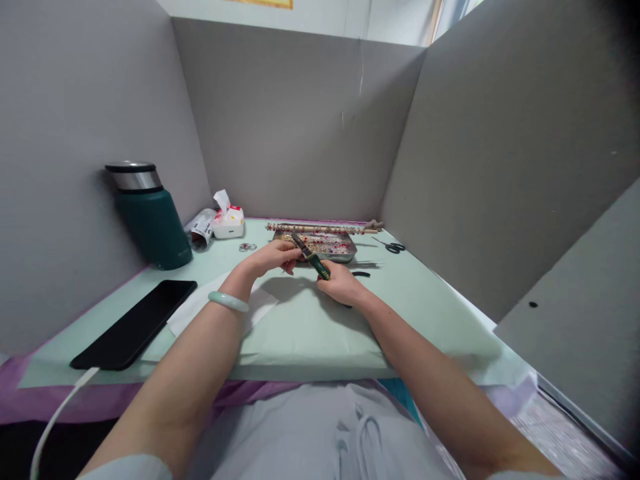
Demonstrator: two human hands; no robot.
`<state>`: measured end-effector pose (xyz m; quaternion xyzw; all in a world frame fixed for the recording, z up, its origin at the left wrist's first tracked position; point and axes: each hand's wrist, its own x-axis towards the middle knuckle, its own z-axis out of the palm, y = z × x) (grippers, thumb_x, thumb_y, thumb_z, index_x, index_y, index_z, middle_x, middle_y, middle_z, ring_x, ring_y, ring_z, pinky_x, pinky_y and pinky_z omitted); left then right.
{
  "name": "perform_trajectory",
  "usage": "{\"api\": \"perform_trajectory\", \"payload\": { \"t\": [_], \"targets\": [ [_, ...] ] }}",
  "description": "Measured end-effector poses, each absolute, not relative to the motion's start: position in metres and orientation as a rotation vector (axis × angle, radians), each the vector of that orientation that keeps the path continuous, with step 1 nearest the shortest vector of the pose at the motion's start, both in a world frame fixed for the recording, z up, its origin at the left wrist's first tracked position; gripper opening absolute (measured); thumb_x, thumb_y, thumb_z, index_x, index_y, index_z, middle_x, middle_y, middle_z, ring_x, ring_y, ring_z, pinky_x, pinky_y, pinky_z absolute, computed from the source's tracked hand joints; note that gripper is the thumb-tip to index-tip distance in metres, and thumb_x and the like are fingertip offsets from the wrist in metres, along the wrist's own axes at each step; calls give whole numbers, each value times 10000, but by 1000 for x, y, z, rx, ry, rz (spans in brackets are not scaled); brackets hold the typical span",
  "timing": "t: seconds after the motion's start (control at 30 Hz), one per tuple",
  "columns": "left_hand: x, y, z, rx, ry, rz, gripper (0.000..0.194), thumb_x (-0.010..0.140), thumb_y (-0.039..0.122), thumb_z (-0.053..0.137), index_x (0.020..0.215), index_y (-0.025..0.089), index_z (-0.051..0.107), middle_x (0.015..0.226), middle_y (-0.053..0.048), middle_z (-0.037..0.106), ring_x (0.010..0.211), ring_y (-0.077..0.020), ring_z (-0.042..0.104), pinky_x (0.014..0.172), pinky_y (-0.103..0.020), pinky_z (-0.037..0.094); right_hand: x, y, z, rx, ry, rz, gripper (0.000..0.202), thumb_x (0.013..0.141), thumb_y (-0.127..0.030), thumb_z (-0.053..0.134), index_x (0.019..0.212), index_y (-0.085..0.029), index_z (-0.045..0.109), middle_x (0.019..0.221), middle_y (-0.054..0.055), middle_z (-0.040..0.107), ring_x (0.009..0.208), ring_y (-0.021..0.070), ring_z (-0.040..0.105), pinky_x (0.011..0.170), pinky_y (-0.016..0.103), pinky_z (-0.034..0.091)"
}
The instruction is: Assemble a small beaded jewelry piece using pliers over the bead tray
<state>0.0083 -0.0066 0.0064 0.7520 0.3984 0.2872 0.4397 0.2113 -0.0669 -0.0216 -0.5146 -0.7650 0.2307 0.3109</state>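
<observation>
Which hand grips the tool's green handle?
The right hand, closed around the green-handled tool. The left hand, with a pale bangle near its wrist, is by that tool's other end.

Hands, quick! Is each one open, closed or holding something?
Left hand: partly curled; can't tell what, if anything, it holds.
Right hand: closed, holding a dark green tool.

both bare arms slant inward from the lower corners, the left forearm (197, 360) and the right forearm (425, 353) angled toward each other. the left hand (273, 258) bends rightward at the wrist, thumb and forefinger close together, other fingers curled below. the right hand (343, 284) is closed in a grip, near the left but apart.
</observation>
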Motion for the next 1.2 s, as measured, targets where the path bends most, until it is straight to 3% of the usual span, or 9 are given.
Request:
{"api": "perform_trajectory", "payload": {
  "t": [0.2,0.57,0.8,0.97,1.2],
  "targets": [
    [10,-3,4,1924,1045,677,269,834,353,471,797,123,605,541,-13,563,521,-107,525,553,-243,433,210,-65,-24,-1384,-2034,591,370,669,-225,509,1029,-171,578,813,31,618,649,137,498,565,223,334],
    [12,4,-6,2032,1127,630,328,863,398,431,754,126,578,529,-20,561,492,-101,504,497,-218,390,210,-61,-30,-1379,-2057,561,403,674,-233,522,1068,-169,578,862,42,628,670,142,500,564,223,326],
    [13,1,0,1909,1143,673,232,830,329,499,804,126,609,473,43,407,431,-79,419,467,-220,405,209,-63,-26,-1386,-2071,560,355,673,-236,520,1016,-166,579,813,34,617,645,135,485,555,223,313],
    [13,-7,8,1909,1134,704,193,797,308,545,816,131,621,524,35,407,444,-75,388,412,-210,343,209,-65,-24,-1385,-2065,560,334,673,-243,519,993,-164,578,803,32,613,646,135,482,556,225,312],
    [11,-10,10,1833,1044,706,166,821,275,512,819,141,609,490,61,301,419,-65,307,394,-207,275,210,-65,-25,-1369,-2055,584,309,666,-232,514,962,-163,572,805,31,611,650,135,489,559,226,321]
  ]
}}
